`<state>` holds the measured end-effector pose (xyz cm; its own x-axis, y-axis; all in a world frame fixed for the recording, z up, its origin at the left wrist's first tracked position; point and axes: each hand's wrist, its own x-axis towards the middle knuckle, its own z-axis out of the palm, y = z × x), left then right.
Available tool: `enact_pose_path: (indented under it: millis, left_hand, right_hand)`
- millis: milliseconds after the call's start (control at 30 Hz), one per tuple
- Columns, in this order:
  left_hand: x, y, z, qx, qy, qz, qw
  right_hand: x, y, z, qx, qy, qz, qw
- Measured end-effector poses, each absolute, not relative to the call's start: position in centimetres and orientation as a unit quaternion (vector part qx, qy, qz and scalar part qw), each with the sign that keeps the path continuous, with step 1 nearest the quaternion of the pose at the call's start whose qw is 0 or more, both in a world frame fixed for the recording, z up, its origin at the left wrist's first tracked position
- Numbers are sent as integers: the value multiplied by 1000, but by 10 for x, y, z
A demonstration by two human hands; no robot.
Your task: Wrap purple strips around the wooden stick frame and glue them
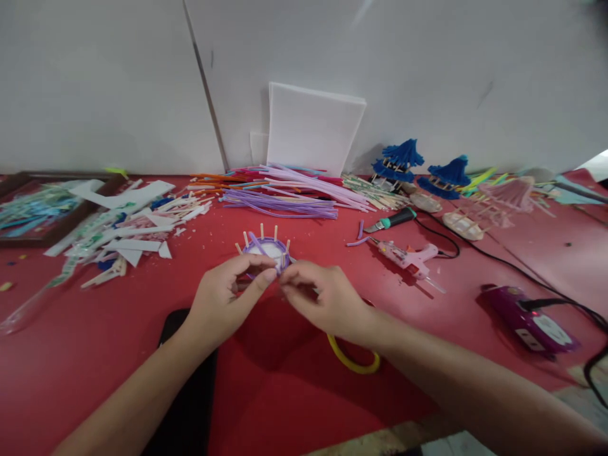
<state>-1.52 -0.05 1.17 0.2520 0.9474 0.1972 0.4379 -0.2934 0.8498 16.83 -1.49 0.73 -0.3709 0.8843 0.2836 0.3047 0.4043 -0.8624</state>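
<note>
Before me is a small round craft base [269, 246] with a white top, a purple pipe cleaner around its rim and several short wooden sticks standing up along the edge. My left hand [230, 296] is closed on its near rim, thumb and fingers pinching there. A loose end of purple pipe cleaner [257, 243] slants up from the rim. My right hand [327, 294] is at the near right side of the base, fingers curled together; whatever they pinch is hidden. Under the right wrist lie yellow-handled scissors [351, 365], partly covered.
Purple pipe cleaners [280, 204] lie at the back by a leaning white sheet stack [313, 126]. To the right are a cutter [392, 220], a pink glue gun [411, 258], a purple power box [529, 320] and blue-roofed models [399, 161]. White scraps [137, 244] cover the left; a black phone-like object [190, 392] lies nearer.
</note>
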Motion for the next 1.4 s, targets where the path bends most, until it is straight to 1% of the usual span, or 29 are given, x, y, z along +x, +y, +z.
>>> enact_pose_path:
  millis: [100, 233, 300, 333, 367, 433, 500, 567, 633, 800, 933, 1000, 1067, 1167, 1267, 1400]
  left_hand:
    - [-16, 2, 13, 675, 472, 376, 424]
    - [-15, 4, 14, 646, 446, 389, 482]
    - [-14, 3, 16, 625, 438, 402, 505]
    - [-13, 2, 17, 608, 434, 416, 518]
    - [-12, 1, 19, 586, 430, 435, 532]
    - [-11, -1, 21, 546, 418, 447, 572]
    - [-11, -4, 23, 538, 408, 399, 620]
    - [-10, -6, 22, 557, 407, 321, 649]
    - [-8, -8, 19, 578, 410, 271, 652]
    - [-5, -9, 15, 607, 434, 244, 619]
    - [-3, -10, 17, 648, 467, 200, 567]
    - [-4, -10, 16, 669, 480, 195, 533]
    - [-6, -8, 14, 695, 495, 207, 478]
    - [-11, -4, 13, 730, 522, 233, 374]
    - [-15, 0, 13, 733, 547, 244, 323]
    - [-20, 5, 12, 717, 586, 255, 279]
  right_hand:
    - [165, -20, 6, -391, -795, 308, 347]
    - [166, -20, 8, -358, -845, 242, 315]
    - [169, -20, 10, -312, -865, 238, 313]
    - [170, -20, 12, -299, -862, 247, 328]
    - [171, -21, 13, -300, -846, 261, 356]
    - [173, -20, 15, -352, -772, 308, 431]
    - [173, -18, 15, -412, -673, 388, 476]
    - [174, -13, 12, -436, -593, 484, 473]
    - [175, -9, 7, -438, -543, 547, 462]
    - [178, 0, 2, -423, -484, 587, 492]
    - [184, 11, 3, -429, -478, 560, 524]
    - [188, 16, 1, -435, -489, 549, 520]
    - [193, 17, -1, -466, -541, 504, 486]
    - [201, 13, -4, -526, -672, 345, 390]
    - [206, 6, -5, -530, -760, 210, 312]
    - [205, -1, -1, -525, -808, 143, 226]
